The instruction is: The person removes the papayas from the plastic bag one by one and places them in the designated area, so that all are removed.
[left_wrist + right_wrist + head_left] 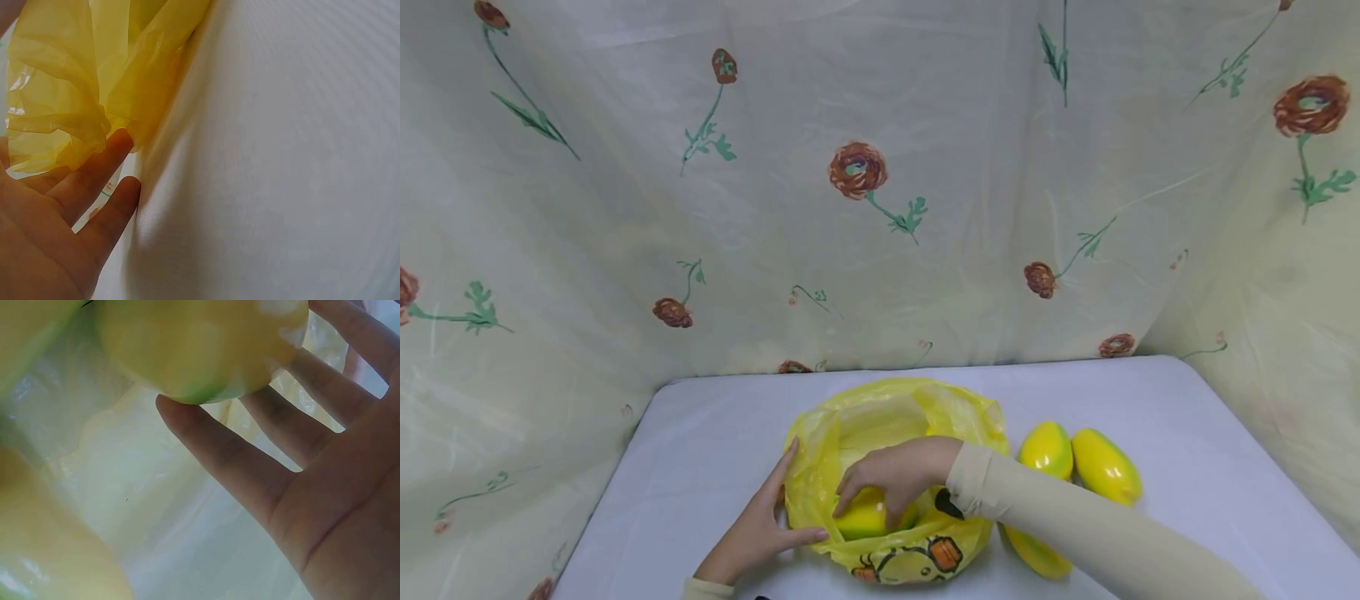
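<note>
A yellow plastic bag (820, 425) with a printed cartoon face stands with its mouth spread wide. Inside it, my right hand (895, 479) reaches down and grips a yellow-green mango (867, 515) between thumb and fingers. The right wrist view shows the fingers (225, 450) against the underside of this mango (206, 350). Another mango (56, 537) lies at that view's lower left. My left hand (760, 525) is spread against the bag's left side, thumb toward the near rim. In the left wrist view, its straight fingers (100, 165) touch the crinkled plastic (56, 94).
Two mangoes, one upright-looking (1047, 450) and one slanted (1107, 467), lie right of the bag on the white-covered table (715, 442). A third mango (1037, 554) is partly behind my right sleeve (1075, 525). A flowered curtain (925, 275) hangs around the table.
</note>
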A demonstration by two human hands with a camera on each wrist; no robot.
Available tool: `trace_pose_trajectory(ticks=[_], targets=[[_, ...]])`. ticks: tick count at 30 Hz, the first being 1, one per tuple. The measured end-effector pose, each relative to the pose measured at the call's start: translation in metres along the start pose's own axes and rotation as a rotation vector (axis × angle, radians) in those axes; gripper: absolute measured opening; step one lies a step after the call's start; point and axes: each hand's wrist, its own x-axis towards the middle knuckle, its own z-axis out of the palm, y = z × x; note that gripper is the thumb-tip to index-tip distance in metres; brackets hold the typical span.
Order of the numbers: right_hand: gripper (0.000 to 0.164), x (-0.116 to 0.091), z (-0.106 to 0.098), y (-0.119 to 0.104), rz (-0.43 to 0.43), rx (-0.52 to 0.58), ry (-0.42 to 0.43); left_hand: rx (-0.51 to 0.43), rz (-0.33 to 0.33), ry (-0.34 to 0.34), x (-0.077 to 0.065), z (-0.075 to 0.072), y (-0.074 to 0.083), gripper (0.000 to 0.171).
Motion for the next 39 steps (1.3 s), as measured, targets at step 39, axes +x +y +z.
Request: trace_pose_trajectory(ticks=[39], targets=[[0.067,-0.021,-0.007,0.008,0.019,0.125,0.112,-0.010,0.013,-0.008,0.000,0.000,-0.004,0.126]])
